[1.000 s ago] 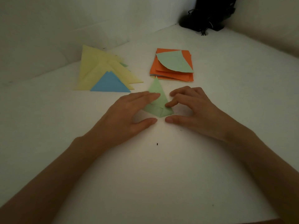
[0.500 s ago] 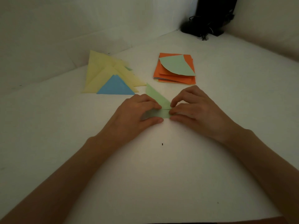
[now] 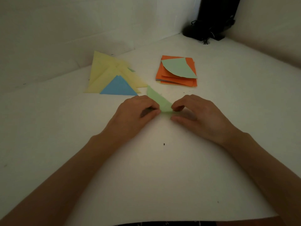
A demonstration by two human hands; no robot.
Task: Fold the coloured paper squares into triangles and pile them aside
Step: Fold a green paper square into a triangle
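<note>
**Both hands pinch a partly folded green paper at mid-table**

The green paper [image 3: 156,99] lies on the white table [image 3: 162,176] between the two hands, just in front of the finished pile. One pointed end of it sticks out towards the far left, close to the blue triangle [image 3: 118,88]. Its near edge runs between the fingertips.

The left hand [image 3: 135,113] has its fingers curled. Thumb and forefinger pinch the left end of the near edge. The right hand [image 3: 200,115] is also curled. Its bent forefinger grips the right end of the paper, and its thumb lies flat on the table just below. The light is dim and the fingers cover the fold, so it is hard to tell how many layers the paper has there.

The pile of yellow triangles [image 3: 101,70] sits to the far left, fanned out, with the blue triangle resting on its near side. A small green corner [image 3: 131,69] peeps out from under the yellow ones.

To the right of that pile, and well apart from it, is the stack of orange squares [image 3: 175,80]. A pale green sheet [image 3: 179,68] lies on top of it with one side curling up. A black object [image 3: 215,18] with cables stands in the far corner. A tiny dark speck [image 3: 164,144] marks the table between the forearms.
</note>
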